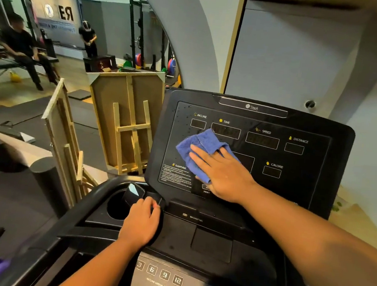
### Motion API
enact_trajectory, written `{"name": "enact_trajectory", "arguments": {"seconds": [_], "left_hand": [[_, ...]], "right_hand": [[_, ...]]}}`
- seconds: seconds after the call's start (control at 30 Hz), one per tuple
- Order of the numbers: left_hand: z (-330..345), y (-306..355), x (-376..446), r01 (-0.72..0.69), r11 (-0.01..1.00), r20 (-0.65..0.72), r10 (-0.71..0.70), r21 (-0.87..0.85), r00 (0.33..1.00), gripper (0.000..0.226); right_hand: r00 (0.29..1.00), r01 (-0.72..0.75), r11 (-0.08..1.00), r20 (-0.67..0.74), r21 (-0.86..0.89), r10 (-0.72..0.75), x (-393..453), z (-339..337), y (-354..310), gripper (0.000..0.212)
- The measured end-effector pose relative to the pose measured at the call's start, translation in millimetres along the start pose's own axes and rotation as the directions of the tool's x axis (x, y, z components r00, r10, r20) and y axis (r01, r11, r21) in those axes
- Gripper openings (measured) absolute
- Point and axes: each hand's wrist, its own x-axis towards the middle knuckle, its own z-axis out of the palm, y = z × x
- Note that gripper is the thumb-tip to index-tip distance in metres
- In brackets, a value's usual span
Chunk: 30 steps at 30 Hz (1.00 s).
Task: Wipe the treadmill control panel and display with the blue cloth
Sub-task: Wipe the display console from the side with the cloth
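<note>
Nearest, the left hand (142, 222) rests on the console ledge beside the cup holder (117, 207), fingers curled over its raised edge. Further up, the right hand (220, 172) lies flat, fingers straight and spread, pressing the blue cloth (196, 143) against the display panel's (296, 158) left half, below the TIME window; the panel's right half lies bare.

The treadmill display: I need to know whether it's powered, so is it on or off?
Off, apparently: the readout windows on the display are dark, showing no lit digits.
</note>
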Motion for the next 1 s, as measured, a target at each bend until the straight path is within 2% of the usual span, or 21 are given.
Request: {"name": "enact_trajectory", "arguments": {"seconds": [0.13,0.2,0.3,0.37,0.47,0.5,0.57,0.63,0.7,0.73,0.8,0.9,1.0], "left_hand": [[1,-1,1,0.001,1.0,0.005,-0.001,0.003,1.0,0.019],[2,-3,1,-0.006,1.0,0.002,0.006,0.001,1.0,0.019],[3,-3,2,-0.011,1.0,-0.005,0.012,0.011,1.0,0.019],[4,-4,2,-0.002,1.0,-0.013,0.002,0.008,1.0,0.019],[4,-4,2,0.0,1.0,-0.008,0.0,0.003,1.0,0.019],[4,-4,2,-0.001,1.0,-0.005,0.001,0.005,1.0,0.019],[2,-3,1,-0.006,1.0,0.0,0.006,0.01,1.0,0.019],[2,-3,1,-0.004,1.0,0.002,0.004,0.014,1.0,0.02],[3,-3,2,-0.004,1.0,0.001,0.004,0.011,1.0,0.021],[3,-4,2,-0.006,1.0,-0.004,0.006,0.01,1.0,0.021],[3,-4,2,-0.009,1.0,-0.008,0.009,0.013,1.0,0.021],[5,-4,2,-0.005,1.0,-0.014,0.005,0.015,1.0,0.021],[4,-3,0,-0.004,1.0,-0.023,0.004,0.01,1.0,0.02]], "right_hand": [[0.98,-0.19,0.981,-0.061,0.029,0.192,-29,-5,14,0.07],[0.971,-0.229,0.972,-0.056,0.052,0.231,-52,6,-3,0.071],[0.999,-0.031,0.997,0.01,0.072,0.03,-61,26,-37,0.069],[0.992,0.12,0.989,0.036,0.082,-0.124,-39,34,-46,0.066],[0.979,0.198,0.979,0.038,0.046,-0.2,10,28,-49,0.067],[0.986,0.164,0.986,0.013,0.028,-0.164,25,21,-44,0.067],[0.997,-0.004,1.0,-0.075,0.013,0.005,44,1,-24,0.064],[0.974,-0.174,0.984,-0.142,0.026,0.176,48,-13,-3,0.064],[0.962,-0.219,0.975,-0.161,0.033,0.222,40,-7,-3,0.067],[0.969,-0.187,0.982,-0.16,0.029,0.189,34,-1,-13,0.068],[0.992,-0.009,1.0,-0.127,0.021,0.012,22,16,-42,0.071],[0.972,0.236,0.972,-0.023,0.008,-0.236,24,34,-66,0.074],[0.958,0.288,0.958,-0.009,-0.019,-0.288,53,25,-55,0.076]]}}
